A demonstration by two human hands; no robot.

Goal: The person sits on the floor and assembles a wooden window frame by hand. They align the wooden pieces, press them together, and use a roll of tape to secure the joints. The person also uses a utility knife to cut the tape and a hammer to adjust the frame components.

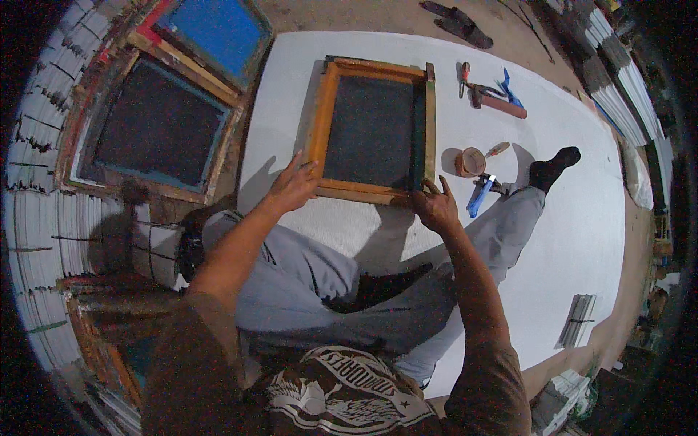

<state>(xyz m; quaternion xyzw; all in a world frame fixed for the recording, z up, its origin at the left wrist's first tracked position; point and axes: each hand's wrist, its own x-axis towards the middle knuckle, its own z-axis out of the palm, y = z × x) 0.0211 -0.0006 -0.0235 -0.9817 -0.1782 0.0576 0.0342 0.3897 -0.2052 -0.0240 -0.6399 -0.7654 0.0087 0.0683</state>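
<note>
A wooden screen-printing frame (370, 195) with dark mesh stands in front of me above a white sheet (283, 80). My left hand (294, 185) grips its near left corner, fingers along the left rail and thumb side at the near rail. At the near right corner my right hand (438, 208) holds the same frame, some fingers raised and partly bent. The undersides of both grips are hidden. To the right of the frame are a small brown cup (471, 161), a light-handled tool (497, 149) and a blue-handled tool (480, 196).
Farther right lie a red-handled tool (464, 76) and a reddish-brown bar (503, 107). Other screen frames (209, 190) lean at the left, beside stacked paper bundles (43, 145). A tied bundle (578, 320) rests near the right edge. Sandals (458, 23) lie beyond the sheet.
</note>
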